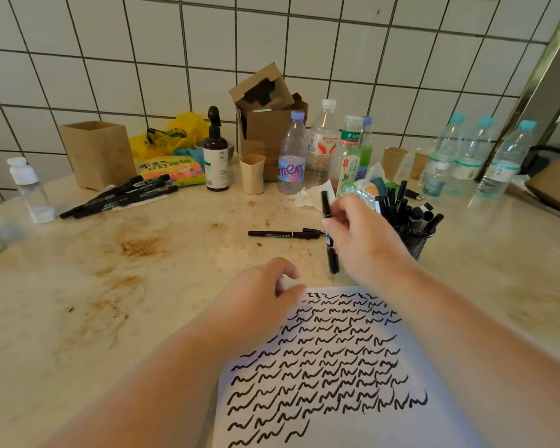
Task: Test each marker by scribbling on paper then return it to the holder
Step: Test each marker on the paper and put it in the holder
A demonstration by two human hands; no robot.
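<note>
Scribbled paper [353, 367] nearest; beyond, mesh holder [416, 244] full of black markers [401, 211].

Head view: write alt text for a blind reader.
A right hand holds a black marker beside a mesh holder of markers, while the left hand rests on the edge of scribble-covered paper.

Your right hand [362, 234], frame centre-right, has its grip closed around a black marker [329, 234], forearm reaching in from lower right. Your left hand [259, 292], lower centre, fingers loosely curled, holds nothing.
</note>
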